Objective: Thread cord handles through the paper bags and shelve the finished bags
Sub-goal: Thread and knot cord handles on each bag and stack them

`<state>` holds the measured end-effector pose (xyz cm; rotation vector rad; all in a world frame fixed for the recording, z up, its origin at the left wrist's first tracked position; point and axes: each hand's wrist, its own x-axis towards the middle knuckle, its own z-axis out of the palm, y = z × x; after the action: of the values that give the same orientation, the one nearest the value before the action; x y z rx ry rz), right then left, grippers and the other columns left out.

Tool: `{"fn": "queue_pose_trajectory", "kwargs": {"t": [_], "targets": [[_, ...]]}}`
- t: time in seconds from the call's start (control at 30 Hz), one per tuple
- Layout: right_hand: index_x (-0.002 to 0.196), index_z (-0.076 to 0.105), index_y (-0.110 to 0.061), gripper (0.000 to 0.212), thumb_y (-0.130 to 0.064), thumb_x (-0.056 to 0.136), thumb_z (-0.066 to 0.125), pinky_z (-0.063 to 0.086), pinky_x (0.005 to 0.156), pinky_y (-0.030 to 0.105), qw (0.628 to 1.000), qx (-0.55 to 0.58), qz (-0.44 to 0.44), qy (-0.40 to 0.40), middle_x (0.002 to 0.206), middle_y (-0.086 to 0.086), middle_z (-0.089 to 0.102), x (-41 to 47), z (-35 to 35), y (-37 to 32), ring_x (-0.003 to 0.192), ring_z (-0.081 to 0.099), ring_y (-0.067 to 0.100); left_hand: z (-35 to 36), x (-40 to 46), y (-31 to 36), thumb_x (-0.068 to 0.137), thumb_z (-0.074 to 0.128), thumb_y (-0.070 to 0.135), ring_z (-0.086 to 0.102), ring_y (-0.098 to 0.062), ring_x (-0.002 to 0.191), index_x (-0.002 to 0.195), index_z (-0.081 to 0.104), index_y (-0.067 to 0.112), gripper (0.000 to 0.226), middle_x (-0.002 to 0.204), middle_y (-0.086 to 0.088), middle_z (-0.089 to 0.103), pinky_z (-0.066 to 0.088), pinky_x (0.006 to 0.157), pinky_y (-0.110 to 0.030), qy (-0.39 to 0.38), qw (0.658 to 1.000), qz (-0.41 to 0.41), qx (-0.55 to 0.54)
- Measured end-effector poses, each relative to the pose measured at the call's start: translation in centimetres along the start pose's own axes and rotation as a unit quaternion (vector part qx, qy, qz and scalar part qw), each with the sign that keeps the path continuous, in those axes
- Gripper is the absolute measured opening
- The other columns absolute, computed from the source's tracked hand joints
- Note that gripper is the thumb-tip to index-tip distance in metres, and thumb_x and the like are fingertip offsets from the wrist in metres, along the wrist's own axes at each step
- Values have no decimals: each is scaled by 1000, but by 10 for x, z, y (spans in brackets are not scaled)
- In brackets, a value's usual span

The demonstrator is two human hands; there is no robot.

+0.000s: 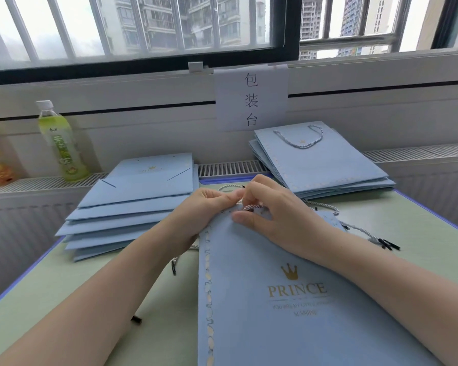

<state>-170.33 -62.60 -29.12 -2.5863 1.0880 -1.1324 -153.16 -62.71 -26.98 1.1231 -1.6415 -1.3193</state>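
A flat light-blue paper bag [288, 320] with a gold crown and "PRINCE" lies in front of me on the table. My left hand [209, 207] grips the bag's top edge from the left, thumb and fingers pinched near the rim. My right hand [270, 210] pinches a twisted white cord [251, 207] at that same edge, thumb lying on the bag's face. The cord's black tip [243, 186] pokes out above my fingers. Whether the cord passes through a hole is hidden by my fingers.
A fanned stack of bags without handles [132, 207] lies at the left. A stack of bags with cord handles [323, 162] sits at the back right. Loose cords [368, 233] trail to the right. Two drink bottles [61, 143] stand on the left sill.
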Motion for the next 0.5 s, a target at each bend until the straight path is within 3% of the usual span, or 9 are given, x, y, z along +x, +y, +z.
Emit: {"fn": "queue_pose_trajectory", "kwargs": {"t": [0.1,0.17,0.27,0.37,0.5], "targets": [[78,48,-23,36,-59,84,45,42,69,25,999,5,20,27,87,-13,45,2,-1,3,76,49,10,0,1,1,83,63,38,58,-28,68,91,68,-11,50,85,-31,67,46,61,-31,39,997,30,52],[75,50,-18,43,-59,84,40,42,70,25,998,20,30,49,85,-11,47,3,-2,4,77,49,8,0,2,1,89,61,37,47,-23,60,82,63,-16,53,67,-24,58,37,56,-31,88,985,63,132],[68,47,-15,42,-52,87,45,41,69,29,996,14,47,78,82,-1,50,5,-6,6,74,49,15,-3,4,1,92,57,32,33,-17,53,60,49,-10,54,57,-10,40,27,52,-27,195,945,88,247],[63,47,-6,41,-32,94,52,34,65,25,987,47,78,130,75,2,47,6,-11,5,67,43,14,-12,3,4,92,54,29,28,-21,52,49,32,11,52,51,-5,31,23,52,-29,270,897,58,345],[62,37,3,46,-31,92,47,26,53,26,957,110,117,243,57,0,31,7,-19,0,54,28,12,-20,-1,4,95,46,33,41,-31,64,52,37,12,49,57,-7,41,29,55,-31,314,818,19,482]]}}
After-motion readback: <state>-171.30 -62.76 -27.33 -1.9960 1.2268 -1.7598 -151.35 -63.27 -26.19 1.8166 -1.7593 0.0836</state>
